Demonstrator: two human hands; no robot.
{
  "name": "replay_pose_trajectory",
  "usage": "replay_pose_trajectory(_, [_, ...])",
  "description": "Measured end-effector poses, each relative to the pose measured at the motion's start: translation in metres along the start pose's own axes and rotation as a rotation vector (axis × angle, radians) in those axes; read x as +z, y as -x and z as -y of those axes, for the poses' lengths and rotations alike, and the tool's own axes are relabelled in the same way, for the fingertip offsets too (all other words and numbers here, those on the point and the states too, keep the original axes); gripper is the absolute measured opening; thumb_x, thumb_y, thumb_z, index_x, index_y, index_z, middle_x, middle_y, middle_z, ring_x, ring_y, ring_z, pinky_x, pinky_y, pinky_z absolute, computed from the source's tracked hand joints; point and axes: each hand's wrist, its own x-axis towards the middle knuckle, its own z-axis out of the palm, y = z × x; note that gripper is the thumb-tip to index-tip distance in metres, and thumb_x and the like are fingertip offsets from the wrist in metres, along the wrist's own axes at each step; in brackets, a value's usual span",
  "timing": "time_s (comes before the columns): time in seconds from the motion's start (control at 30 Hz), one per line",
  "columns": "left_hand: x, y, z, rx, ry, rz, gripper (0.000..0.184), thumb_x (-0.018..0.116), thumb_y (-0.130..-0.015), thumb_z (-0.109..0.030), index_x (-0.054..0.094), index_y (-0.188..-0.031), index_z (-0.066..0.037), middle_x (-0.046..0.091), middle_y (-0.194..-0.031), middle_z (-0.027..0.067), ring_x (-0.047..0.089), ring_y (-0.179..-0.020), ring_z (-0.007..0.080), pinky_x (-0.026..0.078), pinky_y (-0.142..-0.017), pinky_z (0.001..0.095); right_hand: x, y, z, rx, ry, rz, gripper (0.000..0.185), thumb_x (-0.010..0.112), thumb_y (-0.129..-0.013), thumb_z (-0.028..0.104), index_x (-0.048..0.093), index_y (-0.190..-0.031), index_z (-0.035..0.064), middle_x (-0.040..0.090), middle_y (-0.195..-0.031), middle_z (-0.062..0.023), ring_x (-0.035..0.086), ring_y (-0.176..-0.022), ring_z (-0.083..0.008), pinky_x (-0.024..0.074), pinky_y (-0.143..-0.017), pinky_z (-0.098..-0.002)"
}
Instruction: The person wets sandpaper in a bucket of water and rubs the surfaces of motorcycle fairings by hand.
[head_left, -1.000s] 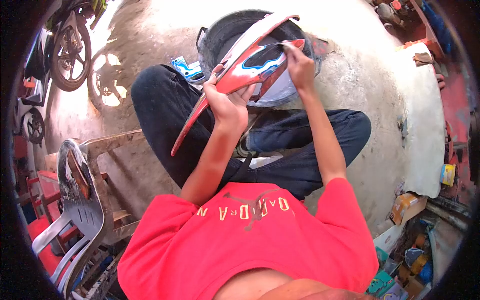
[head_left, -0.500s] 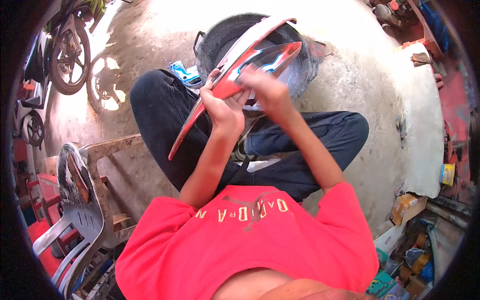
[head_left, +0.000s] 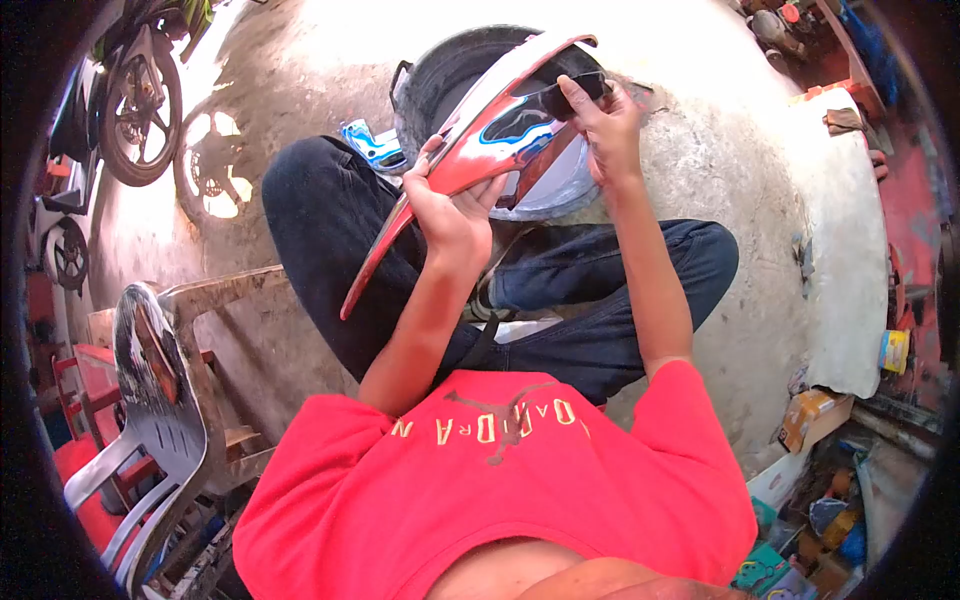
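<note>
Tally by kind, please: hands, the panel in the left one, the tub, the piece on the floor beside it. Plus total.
Bare hands, left hand and right hand: 2
Glossy red curved panel: 1
Round black tub: 1
Blue-and-white piece: 1
Total: 5

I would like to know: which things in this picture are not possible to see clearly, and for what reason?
All in the head view:
Bottom of the black tub: partly hidden by the red panel over it.
Panel's underside: faces away from the camera, and the left hand covers part.
Dark piece in the right hand: fingers hide its outline.
Motorcycle: cut off by the dark lens border.
Yellow container: print too small.
</note>
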Motion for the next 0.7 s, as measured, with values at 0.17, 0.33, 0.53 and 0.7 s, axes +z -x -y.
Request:
replay_pose_trajectory(0.17, [0.001,-0.001,-0.001,-0.013,0.016,-0.002,0.041,0.038,-0.098,-0.041,0.051,-0.129,-0.017,0.061,-0.130,0.0141,0.064,-0.112,0.0347,0.050,-0.098,0.0535,-0.003,0.002,0.007,-0.280,0.748,-0.006,0.024,0.083,-0.085,0.015,0.067,-0.099,0.0032,0.072,-0.081,-0.0059,0.070,-0.078,-0.0142,0.0561,-0.064,-0.0305])
replay_pose_trajectory(0.33, [-0.002,-0.003,0.000,-0.009,-0.020,0.015,0.041,0.036,-0.098,-0.042,0.050,-0.129,-0.019,0.060,-0.133,0.0134,0.064,-0.114,0.0334,0.051,-0.098,0.0525,-0.001,0.005,-0.014,-0.380,0.453,0.029,0.017,0.078,-0.088,0.014,0.068,-0.098,0.0039,0.072,-0.091,-0.0098,0.071,-0.083,-0.0155,0.0565,-0.068,-0.0313])
replay_pose_trajectory(0.53, [0.000,-0.002,0.000,-0.006,0.014,0.012,0.041,0.039,-0.098,-0.041,0.050,-0.129,-0.017,0.062,-0.129,0.0149,0.065,-0.111,0.0351,0.052,-0.095,0.0542,-0.003,0.020,-0.006,-0.595,0.800,0.224,0.021,0.074,-0.088,0.005,0.070,-0.108,0.0046,0.070,-0.109,-0.0123,0.069,-0.097,-0.0244,0.0550,-0.084,-0.0335])
replay_pose_trajectory(0.7, [0.000,-0.001,-0.001,-0.004,0.009,0.005,0.041,0.039,-0.098,-0.041,0.050,-0.129,-0.017,0.062,-0.129,0.0156,0.065,-0.112,0.0358,0.052,-0.096,0.0544,-0.004,0.041,0.000,-0.571,0.962,0.372,0.036,0.070,-0.087,0.002,0.070,-0.122,0.0097,0.068,-0.122,-0.0125,0.066,-0.115,-0.0316,0.0552,-0.092,-0.0406])
